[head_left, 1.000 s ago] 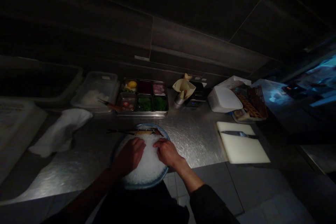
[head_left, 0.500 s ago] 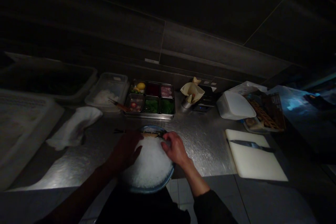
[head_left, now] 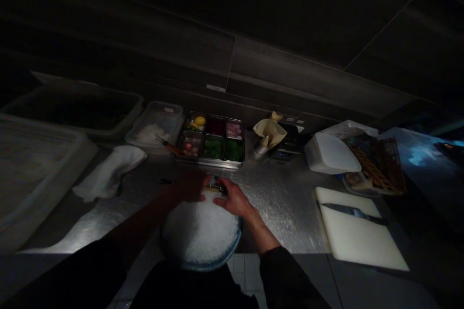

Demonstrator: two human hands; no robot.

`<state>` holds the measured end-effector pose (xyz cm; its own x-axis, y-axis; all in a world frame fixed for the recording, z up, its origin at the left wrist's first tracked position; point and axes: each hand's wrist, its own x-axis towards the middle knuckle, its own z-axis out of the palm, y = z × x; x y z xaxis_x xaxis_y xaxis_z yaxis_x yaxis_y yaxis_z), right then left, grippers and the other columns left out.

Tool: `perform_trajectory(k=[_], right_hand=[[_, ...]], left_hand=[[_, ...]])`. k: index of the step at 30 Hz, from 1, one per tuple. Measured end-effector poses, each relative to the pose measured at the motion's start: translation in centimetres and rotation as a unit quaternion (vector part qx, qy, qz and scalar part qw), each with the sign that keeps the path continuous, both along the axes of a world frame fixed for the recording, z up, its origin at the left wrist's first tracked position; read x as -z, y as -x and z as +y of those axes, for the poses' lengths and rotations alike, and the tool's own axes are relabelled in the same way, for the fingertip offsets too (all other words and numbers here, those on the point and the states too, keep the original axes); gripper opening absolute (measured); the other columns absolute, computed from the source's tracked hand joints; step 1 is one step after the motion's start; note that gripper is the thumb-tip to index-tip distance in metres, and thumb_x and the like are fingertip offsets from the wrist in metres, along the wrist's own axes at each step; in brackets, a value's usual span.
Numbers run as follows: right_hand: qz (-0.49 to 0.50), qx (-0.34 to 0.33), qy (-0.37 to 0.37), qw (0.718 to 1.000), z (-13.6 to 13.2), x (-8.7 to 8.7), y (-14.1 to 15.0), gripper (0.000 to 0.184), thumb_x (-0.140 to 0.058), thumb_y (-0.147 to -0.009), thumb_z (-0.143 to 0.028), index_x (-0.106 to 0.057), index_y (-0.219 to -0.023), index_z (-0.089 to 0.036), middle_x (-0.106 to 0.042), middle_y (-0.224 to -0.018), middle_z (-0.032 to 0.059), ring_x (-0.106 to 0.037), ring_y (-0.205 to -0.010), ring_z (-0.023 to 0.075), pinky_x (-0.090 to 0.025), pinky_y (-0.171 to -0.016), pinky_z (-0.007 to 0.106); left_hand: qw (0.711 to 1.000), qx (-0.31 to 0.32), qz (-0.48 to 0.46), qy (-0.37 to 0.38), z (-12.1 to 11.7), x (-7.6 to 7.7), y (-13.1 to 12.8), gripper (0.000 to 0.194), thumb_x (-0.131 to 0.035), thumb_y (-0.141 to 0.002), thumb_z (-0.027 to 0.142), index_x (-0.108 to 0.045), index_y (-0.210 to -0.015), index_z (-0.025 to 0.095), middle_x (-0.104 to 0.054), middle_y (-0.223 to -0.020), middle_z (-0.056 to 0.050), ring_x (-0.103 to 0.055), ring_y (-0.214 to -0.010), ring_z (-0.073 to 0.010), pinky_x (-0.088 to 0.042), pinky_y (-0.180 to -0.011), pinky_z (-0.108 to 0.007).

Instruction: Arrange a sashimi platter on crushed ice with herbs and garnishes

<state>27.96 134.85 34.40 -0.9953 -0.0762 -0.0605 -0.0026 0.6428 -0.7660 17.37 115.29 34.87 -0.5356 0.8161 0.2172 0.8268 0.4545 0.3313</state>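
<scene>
White crushed ice (head_left: 198, 234), blue-rimmed plate (head_left: 218, 264).

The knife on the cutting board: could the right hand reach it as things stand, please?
Probably yes: only steel counter lies between the right hand and the knife, though it is a sideways stretch.

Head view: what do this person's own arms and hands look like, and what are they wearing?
The left hand and right hand are bare, without gloves. A dark long-sleeved top covers the upper arms; its right sleeve ends on the forearm. No watch or ring can be made out in this dim light.
</scene>
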Motion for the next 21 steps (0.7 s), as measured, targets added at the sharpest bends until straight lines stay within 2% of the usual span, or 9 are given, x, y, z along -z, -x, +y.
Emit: perform_trajectory(k=[2,4,6,8,10,13,15,19,21], right_hand=[[0.032,0.068,0.029,0.997,0.9,0.1,-2.5,0.065,-0.069,-0.079,-0.032,-0.047,-0.138,-0.016,-0.057,-0.135,0.0141,-0.054,-0.124,0.0254,-0.042,-0.108,0.043],[0.032,0.175,0.059,0.982,1.5,1.4,-5.3,0.058,-0.058,-0.089,-0.041,-0.045,-0.14,-0.017,-0.055,-0.138,0.0144,-0.053,-0.127,0.0256,-0.042,-0.108,0.046],[-0.011,0.246,0.079,0.966,1.5,3.6,-7.3,0.058,-0.047,-0.094,-0.049,-0.042,-0.143,-0.018,-0.054,-0.14,0.015,-0.051,-0.13,0.0257,-0.043,-0.108,0.046],[-0.042,0.267,0.086,0.959,0.9,5.7,-7.8,0.057,-0.037,-0.097,-0.053,-0.042,-0.143,-0.018,-0.054,-0.141,0.0139,-0.051,-0.13,0.0241,-0.043,-0.109,0.044],[-0.051,0.275,0.085,0.956,0.3,6.9,-6.8,0.058,-0.028,-0.099,-0.053,-0.046,-0.139,-0.016,-0.056,-0.138,0.0137,-0.052,-0.13,0.0226,-0.042,-0.11,0.042],[-0.038,0.271,0.056,0.96,0.2,6.6,-5.9,0.059,-0.026,-0.098,-0.051,-0.049,-0.136,-0.012,-0.055,-0.138,0.0172,-0.05,-0.13,0.0251,-0.039,-0.112,0.045],[-0.001,0.251,0.014,0.968,0.2,5.5,-7.0,0.054,-0.034,-0.098,-0.048,-0.048,-0.136,-0.013,-0.054,-0.137,0.0175,-0.051,-0.128,0.027,-0.04,-0.11,0.048],[0.029,0.163,-0.059,0.984,-1.5,3.6,-10.9,0.046,-0.053,-0.091,-0.033,-0.047,-0.135,-0.021,-0.056,-0.125,0.0143,-0.056,-0.115,0.0288,-0.049,-0.1,0.048],[0.028,0.115,-0.083,0.99,-3.4,3.1,-11.0,0.05,-0.053,-0.089,-0.022,-0.044,-0.138,-0.02,-0.053,-0.126,0.0152,-0.054,-0.117,0.0295,-0.049,-0.102,0.048]], left_hand=[[1.0,0.009,0.004,-0.018,-2.3,-0.8,-1.1,0.054,-0.069,-0.073,0.026,-0.058,-0.125,0.016,-0.063,-0.126,-0.013,-0.06,-0.114,-0.0287,-0.051,-0.096,-0.042],[0.997,-0.049,0.004,-0.062,-5.3,-0.4,-3.3,0.045,-0.057,-0.087,0.031,-0.053,-0.13,0.018,-0.06,-0.129,-0.013,-0.055,-0.12,-0.0282,-0.048,-0.102,-0.045],[0.978,-0.171,-0.008,-0.116,-8.1,1.5,-6.3,0.029,-0.051,-0.092,0.032,-0.058,-0.118,0.02,-0.063,-0.117,-0.012,-0.059,-0.112,-0.0267,-0.051,-0.097,-0.044],[0.946,-0.287,-0.043,-0.142,-9.9,4.4,-9.6,0.036,-0.048,-0.095,0.032,-0.051,-0.127,0.017,-0.06,-0.119,-0.015,-0.059,-0.111,-0.0274,-0.055,-0.092,-0.043],[0.942,-0.293,-0.085,-0.144,-10.3,7.5,-12.5,0.052,-0.039,-0.098,0.03,-0.028,-0.147,0.016,-0.047,-0.14,-0.02,-0.05,-0.127,-0.0313,-0.05,-0.1,-0.051],[0.943,-0.287,-0.088,-0.146,-9.7,10.6,-15.2,0.065,-0.034,-0.098,0.025,-0.002,-0.155,0.02,-0.013,-0.16,-0.018,-0.018,-0.147,-0.0342,-0.031,-0.114,-0.061],[0.947,-0.287,-0.06,-0.133,-9.5,11.5,-16.2,0.07,-0.037,-0.097,0.025,0.002,-0.155,0.02,-0.003,-0.162,-0.017,-0.01,-0.148,-0.0344,-0.027,-0.116,-0.061],[0.965,-0.253,0.026,-0.063,-10.0,12.0,-18.1,0.077,-0.043,-0.094,0.033,-0.002,-0.155,0.009,-0.007,-0.16,-0.023,-0.011,-0.147,-0.0401,-0.028,-0.113,-0.063],[0.965,-0.252,0.054,-0.046,-10.0,11.9,-19.0,0.081,-0.045,-0.092,0.037,-0.003,-0.154,0.005,-0.008,-0.159,-0.027,-0.013,-0.146,-0.0424,-0.029,-0.112,-0.062]])
